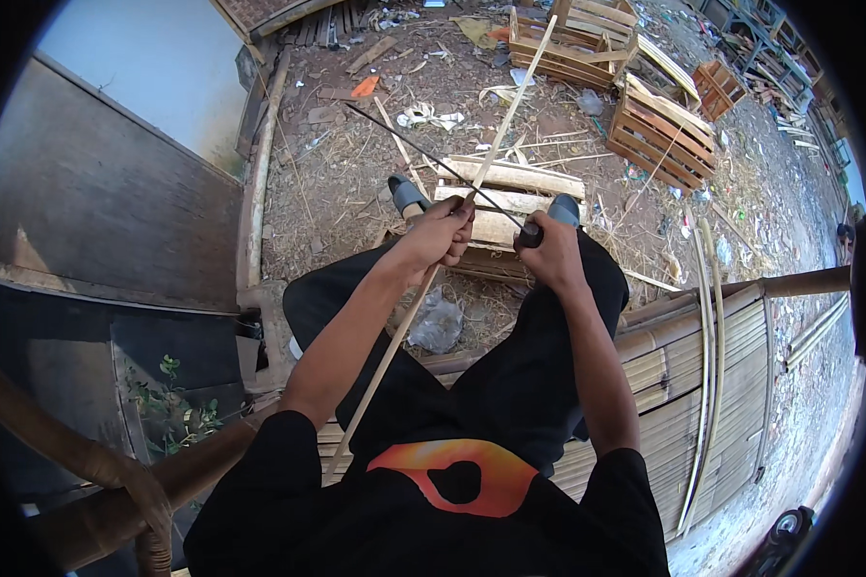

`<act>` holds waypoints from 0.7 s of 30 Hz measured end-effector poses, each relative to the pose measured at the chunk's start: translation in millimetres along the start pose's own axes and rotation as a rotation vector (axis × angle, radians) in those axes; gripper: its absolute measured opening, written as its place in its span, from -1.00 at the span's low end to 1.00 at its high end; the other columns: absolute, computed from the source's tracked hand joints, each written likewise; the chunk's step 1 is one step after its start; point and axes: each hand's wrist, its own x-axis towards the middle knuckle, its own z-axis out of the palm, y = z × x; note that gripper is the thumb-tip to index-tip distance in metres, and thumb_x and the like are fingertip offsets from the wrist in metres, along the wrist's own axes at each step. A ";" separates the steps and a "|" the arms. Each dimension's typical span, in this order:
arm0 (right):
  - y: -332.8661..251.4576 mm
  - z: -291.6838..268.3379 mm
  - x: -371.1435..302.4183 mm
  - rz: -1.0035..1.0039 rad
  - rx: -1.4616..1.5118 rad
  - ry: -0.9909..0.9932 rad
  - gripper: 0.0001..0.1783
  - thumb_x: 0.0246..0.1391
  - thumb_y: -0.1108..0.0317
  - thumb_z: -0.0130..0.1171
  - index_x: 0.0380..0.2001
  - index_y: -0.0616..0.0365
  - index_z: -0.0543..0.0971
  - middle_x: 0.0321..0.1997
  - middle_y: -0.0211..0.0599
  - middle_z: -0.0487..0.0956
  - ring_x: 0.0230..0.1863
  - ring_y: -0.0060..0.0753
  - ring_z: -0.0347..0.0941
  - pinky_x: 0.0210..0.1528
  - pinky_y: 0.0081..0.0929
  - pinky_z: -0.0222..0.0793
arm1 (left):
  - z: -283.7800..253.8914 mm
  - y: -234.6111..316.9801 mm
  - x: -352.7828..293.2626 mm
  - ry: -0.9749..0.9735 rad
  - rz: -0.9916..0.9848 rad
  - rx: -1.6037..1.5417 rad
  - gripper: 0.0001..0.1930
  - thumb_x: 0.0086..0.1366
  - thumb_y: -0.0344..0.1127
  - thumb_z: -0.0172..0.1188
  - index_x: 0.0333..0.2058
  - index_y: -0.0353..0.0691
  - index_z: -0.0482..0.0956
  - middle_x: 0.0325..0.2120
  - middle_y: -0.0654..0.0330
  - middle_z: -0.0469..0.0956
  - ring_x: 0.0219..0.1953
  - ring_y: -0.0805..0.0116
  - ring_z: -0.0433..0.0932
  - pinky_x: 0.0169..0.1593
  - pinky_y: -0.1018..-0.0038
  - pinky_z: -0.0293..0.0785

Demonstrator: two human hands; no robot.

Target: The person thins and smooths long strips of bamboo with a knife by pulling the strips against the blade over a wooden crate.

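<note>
My left hand (437,237) is closed around a long, pale bamboo strip (512,104), which slants from my lap up past the far crates. In my right hand (554,254) is the dark handle of a long, thin-bladed knife (404,141). Its narrow blade points to the far left and crosses the strip just beyond my left fingers. Whether the edge bites into the strip cannot be made out. Below and beyond both hands, a slatted wooden crate (534,179) sits on the ground between my feet.
Wooden crates (659,135) stand at the far right on littered dirt. A crumpled clear plastic bag (436,320) lies between my legs. I sit on a bamboo bench (664,385), with long strips (707,385) across its right side. Wooden panels (96,183) rise on the left.
</note>
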 end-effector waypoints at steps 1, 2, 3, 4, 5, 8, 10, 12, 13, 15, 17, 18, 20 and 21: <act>-0.3 2.5 0.8 0.007 0.014 -0.021 -0.75 -0.20 0.38 0.28 -0.40 0.29 0.57 -0.47 0.00 0.61 -0.37 0.04 0.58 -0.27 -0.18 0.44 | -2.9 -3.2 -2.3 -0.033 -0.009 -0.072 -0.78 0.54 -0.13 -0.12 -0.27 -0.10 0.32 -0.57 0.46 0.17 -0.66 0.72 0.05 -0.65 0.72 -0.03; -2.0 4.5 0.2 0.032 0.055 -0.035 -0.74 -0.19 0.36 0.29 -0.40 0.30 0.58 -0.50 -0.02 0.60 -0.41 -0.01 0.57 -0.29 -0.21 0.43 | -2.8 -6.8 -4.6 -0.009 -0.002 -0.080 -0.79 0.53 -0.14 -0.09 -0.25 -0.12 0.34 -0.56 0.45 0.19 -0.65 0.72 0.08 -0.65 0.73 0.01; -4.2 4.2 -0.6 0.056 0.096 -0.049 -0.73 -0.18 0.34 0.31 -0.39 0.30 0.58 -0.53 -0.04 0.59 -0.44 -0.07 0.57 -0.31 -0.24 0.43 | 0.0 -9.9 -6.2 0.017 0.004 -0.087 -0.80 0.52 -0.16 -0.06 -0.24 -0.13 0.36 -0.55 0.44 0.21 -0.64 0.72 0.12 -0.65 0.75 0.05; -6.8 5.2 -1.3 0.082 0.138 -0.065 -0.71 -0.16 0.33 0.33 -0.39 0.31 0.58 -0.56 -0.07 0.58 -0.48 -0.12 0.57 -0.34 -0.27 0.43 | 2.5 -14.2 -8.6 0.044 0.010 -0.096 -0.81 0.51 -0.17 -0.03 -0.22 -0.15 0.39 -0.54 0.43 0.23 -0.63 0.72 0.15 -0.65 0.76 0.10; -5.7 6.7 0.1 0.125 0.190 -0.072 -0.66 -0.11 0.25 0.37 -0.38 0.32 0.58 -0.63 -0.14 0.54 -0.57 -0.31 0.50 -0.42 -0.35 0.38 | 3.6 -20.0 -12.0 0.084 0.039 -0.125 -0.76 0.48 -0.18 0.03 -0.09 -0.23 0.47 -0.51 0.42 0.26 -0.59 0.72 0.24 -0.63 0.79 0.19; -17.5 4.5 4.4 0.216 0.256 -0.063 -0.58 -0.05 0.12 0.40 -0.44 0.33 0.56 -0.67 -0.31 0.49 -0.61 -0.56 0.38 -0.51 -0.45 0.30 | 3.1 -42.2 -13.7 0.116 0.050 -0.157 -0.68 0.48 -0.17 0.04 0.03 -0.26 0.49 -0.51 0.43 0.24 -0.58 0.72 0.25 -0.63 0.79 0.17; -18.3 9.4 5.6 0.279 0.416 -0.057 -0.54 -0.01 0.04 0.40 -0.45 0.29 0.57 -0.65 -0.45 0.46 -0.58 -0.65 0.32 -0.52 -0.51 0.24 | 8.0 -50.7 -15.9 0.132 0.024 -0.139 -0.62 0.49 -0.10 0.02 0.07 -0.26 0.49 -0.55 0.45 0.21 -0.60 0.71 0.21 -0.62 0.76 0.18; -23.8 9.0 7.7 0.292 0.505 -0.055 -0.52 -0.01 0.01 0.42 -0.41 0.29 0.60 -0.61 -0.52 0.46 -0.55 -0.69 0.30 -0.50 -0.55 0.23 | 12.2 -55.5 -18.1 0.114 0.001 -0.152 -0.60 0.50 -0.06 -0.02 0.07 -0.25 0.49 -0.57 0.46 0.19 -0.61 0.71 0.19 -0.61 0.75 0.18; -23.9 11.6 8.7 0.280 0.504 -0.045 -0.51 -0.01 0.00 0.42 -0.38 0.29 0.61 -0.58 -0.55 0.45 -0.51 -0.71 0.29 -0.48 -0.58 0.21 | 14.3 -56.7 -19.0 0.096 -0.008 -0.113 -0.57 0.51 -0.03 -0.07 0.10 -0.24 0.47 -0.59 0.46 0.20 -0.61 0.70 0.17 -0.60 0.74 0.18; -26.7 12.2 10.3 0.292 0.505 -0.060 -0.56 -0.02 0.05 0.45 -0.39 0.26 0.60 -0.60 -0.57 0.43 -0.52 -0.71 0.27 -0.50 -0.59 0.19 | 17.9 -64.2 -21.0 0.031 -0.007 -0.080 -0.57 0.52 -0.04 -0.09 0.12 -0.24 0.45 -0.58 0.45 0.22 -0.61 0.70 0.17 -0.60 0.74 0.17; -22.6 16.1 12.2 0.281 0.563 -0.063 -0.61 -0.01 0.11 0.45 -0.44 0.21 0.56 -0.64 -0.58 0.41 -0.59 -0.74 0.25 -0.55 -0.62 0.15 | 25.4 -67.9 -23.0 -0.020 0.000 -0.048 -0.57 0.53 -0.05 -0.11 0.15 -0.25 0.41 -0.58 0.44 0.25 -0.62 0.70 0.17 -0.61 0.74 0.17; -19.1 19.5 12.4 0.282 0.615 -0.064 -0.63 0.01 0.12 0.45 -0.47 0.18 0.53 -0.67 -0.59 0.39 -0.63 -0.75 0.25 -0.59 -0.64 0.13 | 28.1 -68.0 -25.1 -0.015 -0.002 -0.070 -0.57 0.53 -0.05 -0.12 0.15 -0.24 0.40 -0.58 0.43 0.25 -0.62 0.70 0.17 -0.61 0.74 0.17; -15.0 22.4 11.6 0.284 0.694 -0.065 -0.66 0.02 0.18 0.44 -0.49 0.16 0.51 -0.68 -0.60 0.39 -0.66 -0.76 0.24 -0.62 -0.64 0.10 | 31.1 -67.8 -28.9 0.003 0.002 -0.113 -0.57 0.54 -0.06 -0.13 0.15 -0.24 0.40 -0.58 0.43 0.25 -0.62 0.70 0.18 -0.61 0.74 0.17; -13.2 23.2 10.1 0.291 0.722 -0.064 -0.68 0.01 0.21 0.44 -0.47 0.17 0.52 -0.67 -0.60 0.39 -0.65 -0.76 0.23 -0.61 -0.63 0.09 | 31.0 -70.6 -32.2 0.006 -0.028 -0.143 -0.59 0.54 -0.06 -0.13 0.13 -0.23 0.41 -0.59 0.42 0.25 -0.63 0.70 0.18 -0.62 0.74 0.17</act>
